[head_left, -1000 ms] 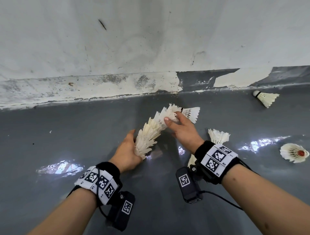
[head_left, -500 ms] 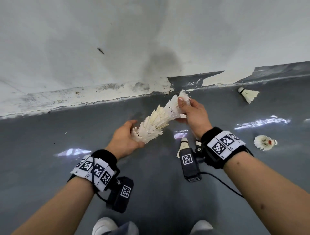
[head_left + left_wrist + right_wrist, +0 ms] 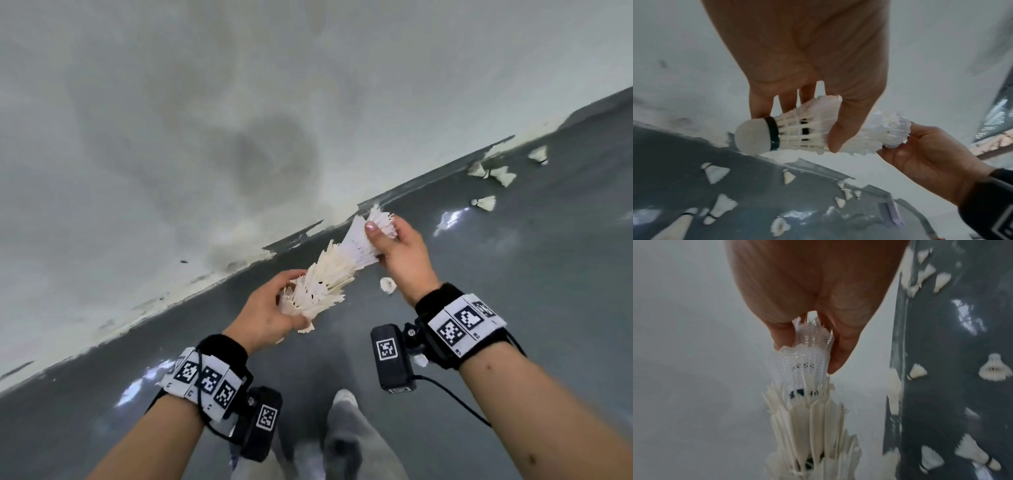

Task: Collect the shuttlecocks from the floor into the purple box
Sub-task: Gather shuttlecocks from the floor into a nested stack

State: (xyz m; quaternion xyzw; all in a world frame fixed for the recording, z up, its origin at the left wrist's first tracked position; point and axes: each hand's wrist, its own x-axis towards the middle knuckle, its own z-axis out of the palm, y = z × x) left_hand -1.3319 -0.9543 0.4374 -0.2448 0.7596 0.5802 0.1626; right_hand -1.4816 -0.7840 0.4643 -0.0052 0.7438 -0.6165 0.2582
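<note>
A long nested stack of white shuttlecocks [image 3: 329,274] is held in the air between both hands, slanting up to the right above the grey floor. My left hand [image 3: 291,303] grips its lower end; in the left wrist view the thumb and fingers wrap the feathers just behind the cork tip [image 3: 753,135] with its black band. My right hand [image 3: 380,236] grips the upper end, fingers pinching the outermost mesh skirt [image 3: 809,353]. A pale purple shape [image 3: 892,214], possibly the box, lies on the floor near the wall.
Several loose shuttlecocks lie on the floor: one below my right hand [image 3: 388,285], others by the wall at the right [image 3: 484,203] [image 3: 503,174] [image 3: 539,155]. The scuffed white wall [image 3: 205,137] stands close ahead. My leg and shoe [image 3: 346,404] show below.
Both hands have lifted the stack up and away from the floor. The view has risen and tilted, so my legs now show and more shuttlecocks appear at the far right.
</note>
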